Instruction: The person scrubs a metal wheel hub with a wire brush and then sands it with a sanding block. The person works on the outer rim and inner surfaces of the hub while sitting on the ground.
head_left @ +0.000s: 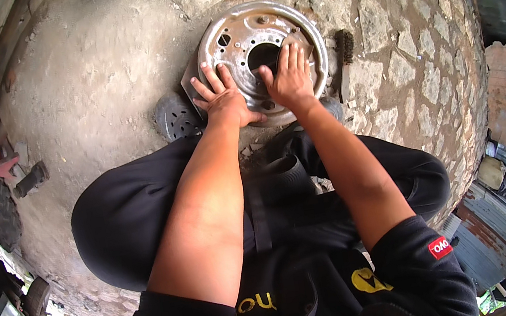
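Observation:
A worn steel wheel rim (250, 11) lies on the ground in front of my crossed legs, rusty and scuffed, with a dark round centre hole and smaller holes around it. My left hand (223, 102) rests on its near left edge, fingers spread and thumb out to the side. On the right part of the disc lies my right hand (291, 80), fingers stretched out together beside the centre hole and thumb apart. A tan patch shows at its fingertips; I cannot tell whether it is a separate piece or rust. A dark-bristled brush (345, 57) lies right of the rim.
A flat brown piece (189, 78) sticks out under the rim's left side. My dark perforated shoe (175, 116) is close by. Stone paving (377, 19) spreads to the right. At the far left are a red metal object (0, 163) and a dark cylinder (31, 180).

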A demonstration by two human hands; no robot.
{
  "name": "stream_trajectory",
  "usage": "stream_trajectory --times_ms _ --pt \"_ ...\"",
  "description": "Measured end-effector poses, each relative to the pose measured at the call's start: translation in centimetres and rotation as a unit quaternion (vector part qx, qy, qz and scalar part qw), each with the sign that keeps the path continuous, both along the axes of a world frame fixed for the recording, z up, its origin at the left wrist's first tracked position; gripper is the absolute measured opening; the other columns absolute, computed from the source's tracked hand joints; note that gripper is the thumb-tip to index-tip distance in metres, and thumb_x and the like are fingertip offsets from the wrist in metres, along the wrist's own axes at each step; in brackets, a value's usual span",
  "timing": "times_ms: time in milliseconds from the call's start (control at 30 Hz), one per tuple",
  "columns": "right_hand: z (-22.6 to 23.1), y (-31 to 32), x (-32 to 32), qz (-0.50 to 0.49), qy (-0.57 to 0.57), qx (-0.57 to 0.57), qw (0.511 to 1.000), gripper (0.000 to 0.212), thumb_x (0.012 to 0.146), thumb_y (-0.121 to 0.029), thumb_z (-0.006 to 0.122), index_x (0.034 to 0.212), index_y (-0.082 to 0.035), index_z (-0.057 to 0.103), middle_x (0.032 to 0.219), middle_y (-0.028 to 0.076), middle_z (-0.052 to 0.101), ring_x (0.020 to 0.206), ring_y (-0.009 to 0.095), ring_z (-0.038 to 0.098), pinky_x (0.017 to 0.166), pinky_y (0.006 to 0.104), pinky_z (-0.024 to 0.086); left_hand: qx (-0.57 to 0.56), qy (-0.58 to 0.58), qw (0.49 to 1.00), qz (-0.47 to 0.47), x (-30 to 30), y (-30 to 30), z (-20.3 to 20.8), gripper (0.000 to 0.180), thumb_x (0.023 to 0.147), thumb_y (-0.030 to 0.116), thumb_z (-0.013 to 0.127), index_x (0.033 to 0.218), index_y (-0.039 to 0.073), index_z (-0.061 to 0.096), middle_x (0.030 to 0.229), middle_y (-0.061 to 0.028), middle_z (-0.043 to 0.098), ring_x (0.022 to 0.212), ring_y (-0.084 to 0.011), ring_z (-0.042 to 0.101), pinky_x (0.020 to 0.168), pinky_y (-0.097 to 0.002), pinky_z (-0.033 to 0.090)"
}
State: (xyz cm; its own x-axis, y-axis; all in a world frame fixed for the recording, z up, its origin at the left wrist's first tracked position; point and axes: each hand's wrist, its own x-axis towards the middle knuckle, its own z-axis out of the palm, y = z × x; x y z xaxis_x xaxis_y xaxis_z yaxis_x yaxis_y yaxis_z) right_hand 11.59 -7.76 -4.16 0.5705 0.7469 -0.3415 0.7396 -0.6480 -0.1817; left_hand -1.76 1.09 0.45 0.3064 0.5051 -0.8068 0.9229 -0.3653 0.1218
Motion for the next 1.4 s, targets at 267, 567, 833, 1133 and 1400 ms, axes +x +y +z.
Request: stream_trajectory --times_ms 267,567,833,1133,1400 --pt "0.0 0.5 0.6 -0.023 0.023 0.009 0.999 0.093 0.103 -0.063 0.039 0.163 0.005 0.017 0.170 0.027 0.016 0.159 0.041 0.012 0.129 0.0506 0.011 0.010 -0.023 1.000 0.006 0.1 -0.1 -0.7 0.167 0.053 0.061 0.097 0.165 0.006 -0.014 0.168 -0.0263 -0.025 0.152 -0.0577 -0.016 0.118 -0.0751 0.017" --pt "-0.9 -0.6 0.9 0.003 -0.009 0.013 1.000 0.092 0.104 -0.065 0.035 0.163 0.004 0.018 0.170 0.028 0.016 0.159 0.043 0.013 0.128 0.0527 0.014 0.006 -0.007 1.000 0.007 0.5 0.0 0.2 0.167 0.053 0.062 0.097 0.164 0.006 -0.015 0.167 -0.0276 -0.025 0.153 -0.0572 -0.016 0.119 -0.0736 0.017" --pt "0.1 -2.4 -1.8 0.021 -0.001 -0.020 1.000 0.089 0.105 -0.061 0.036 0.162 0.005 0.019 0.170 0.027 0.015 0.159 0.042 0.012 0.128 0.0521 0.013 -0.010 0.011 1.000 0.015 0.4 0.3 1.2 0.165 0.057 0.060 0.097 0.163 0.006 -0.018 0.165 -0.0284 -0.030 0.153 -0.0566 -0.017 0.122 -0.0687 0.014" --pt "-0.5 -2.6 -2.0 0.001 0.003 -0.006 1.000 0.088 0.105 -0.058 0.040 0.162 0.006 0.020 0.170 0.028 0.015 0.159 0.042 0.010 0.128 0.0535 0.010 0.012 -0.006 1.000 0.015 0.1 0.0 0.1 0.167 0.053 0.062 0.097 0.164 0.006 -0.014 0.168 -0.0262 -0.026 0.153 -0.0572 -0.015 0.119 -0.0731 0.018" --pt "-0.4 -1.8 -2.2 0.002 -0.004 -0.010 1.000 0.087 0.105 -0.057 0.038 0.162 0.006 0.019 0.170 0.026 0.017 0.159 0.043 0.012 0.128 0.0535 0.011 -0.011 0.011 1.000 0.018 0.3 0.2 0.9 0.166 0.055 0.060 0.097 0.164 0.007 -0.016 0.167 -0.0268 -0.028 0.153 -0.0565 -0.015 0.120 -0.0709 0.018"
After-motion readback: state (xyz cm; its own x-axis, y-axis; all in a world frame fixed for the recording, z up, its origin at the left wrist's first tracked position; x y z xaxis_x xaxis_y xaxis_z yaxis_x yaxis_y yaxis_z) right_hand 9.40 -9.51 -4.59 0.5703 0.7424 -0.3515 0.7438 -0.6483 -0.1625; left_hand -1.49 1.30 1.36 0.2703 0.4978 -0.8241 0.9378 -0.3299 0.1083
